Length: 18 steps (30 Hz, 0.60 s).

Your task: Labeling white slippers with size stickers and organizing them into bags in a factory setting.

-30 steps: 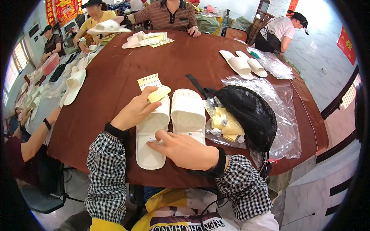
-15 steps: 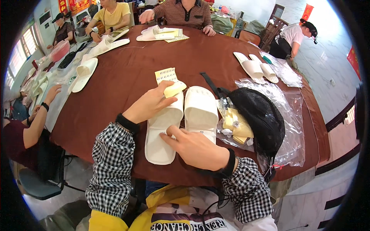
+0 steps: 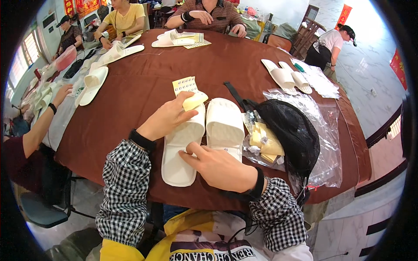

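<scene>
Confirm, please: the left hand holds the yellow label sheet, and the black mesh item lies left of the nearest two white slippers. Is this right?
Not quite: the black mesh item lies right of the nearest two white slippers, as the head view shows. The left hand does hold the yellow label sheet.

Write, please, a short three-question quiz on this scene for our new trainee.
1. True or false: in the nearest pair, the left slipper and right slipper lie upside down.
2. Pick one: the right hand has its fingertips on
A) the black mesh item
B) the left slipper
C) the clear plastic
3. Fill in the colour: the left hand holds a ___ sticker sheet.
Key: 1. False; 2. B; 3. yellow.
</scene>
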Tool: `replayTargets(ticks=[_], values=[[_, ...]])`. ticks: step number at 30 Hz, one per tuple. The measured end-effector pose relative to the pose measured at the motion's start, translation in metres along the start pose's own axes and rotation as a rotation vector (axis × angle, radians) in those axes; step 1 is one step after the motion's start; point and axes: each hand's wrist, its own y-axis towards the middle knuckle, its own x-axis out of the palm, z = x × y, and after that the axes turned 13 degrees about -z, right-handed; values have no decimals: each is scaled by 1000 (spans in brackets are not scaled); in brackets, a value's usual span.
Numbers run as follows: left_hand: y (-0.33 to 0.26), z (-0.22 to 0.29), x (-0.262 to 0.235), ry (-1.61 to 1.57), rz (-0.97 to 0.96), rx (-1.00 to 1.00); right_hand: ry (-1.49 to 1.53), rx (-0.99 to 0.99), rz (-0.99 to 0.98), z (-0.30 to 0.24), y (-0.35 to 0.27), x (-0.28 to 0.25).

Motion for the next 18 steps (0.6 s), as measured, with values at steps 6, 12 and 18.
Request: replayTargets(ticks=[6,12,18], values=[[3,1,0,86,210,265,208,-3,262,23,-8,-30],[-4,10,-2,-218,170,282,486,168,722,42,-8,-39],[-8,24,1,-216,-52,393,709,137,801,57,-9,-36]])
